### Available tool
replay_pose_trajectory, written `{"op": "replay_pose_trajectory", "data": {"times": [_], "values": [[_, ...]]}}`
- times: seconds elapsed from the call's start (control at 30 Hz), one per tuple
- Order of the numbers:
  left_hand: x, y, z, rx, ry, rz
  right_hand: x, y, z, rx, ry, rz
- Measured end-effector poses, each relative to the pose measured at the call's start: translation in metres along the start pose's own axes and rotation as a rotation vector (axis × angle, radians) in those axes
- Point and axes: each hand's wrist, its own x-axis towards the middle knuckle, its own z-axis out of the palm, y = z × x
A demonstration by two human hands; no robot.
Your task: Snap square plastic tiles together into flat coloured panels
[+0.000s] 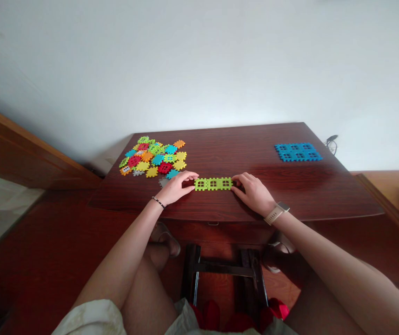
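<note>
A row of three joined light green window tiles [213, 184] lies flat near the front edge of the dark wooden table [241, 153]. My left hand [176, 187] pinches the row's left end with thumb and fingers. At the right end, my right hand [253, 192] holds the row with its fingertips. A pile of several loose coloured interlocking tiles [153, 158] sits just behind and to the left of my left hand.
A flat blue panel of joined tiles [297, 152] lies at the table's back right. A dark cable [331, 143] hangs off the right edge. A stool frame [222, 274] stands under the table between my knees. A white wall rises behind.
</note>
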Motion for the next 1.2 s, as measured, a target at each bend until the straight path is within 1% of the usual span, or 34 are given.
{"op": "replay_pose_trajectory", "data": {"times": [0.77,1.2], "values": [[0.0026,0.0032,0.0022,0.031,0.022,-0.002,0.0001,0.0016,0.0008,0.011,0.012,-0.004],[0.0049,0.0099,0.0038,0.025,0.020,-0.013,-0.0001,0.0029,0.0015,0.022,0.021,0.013]]}}
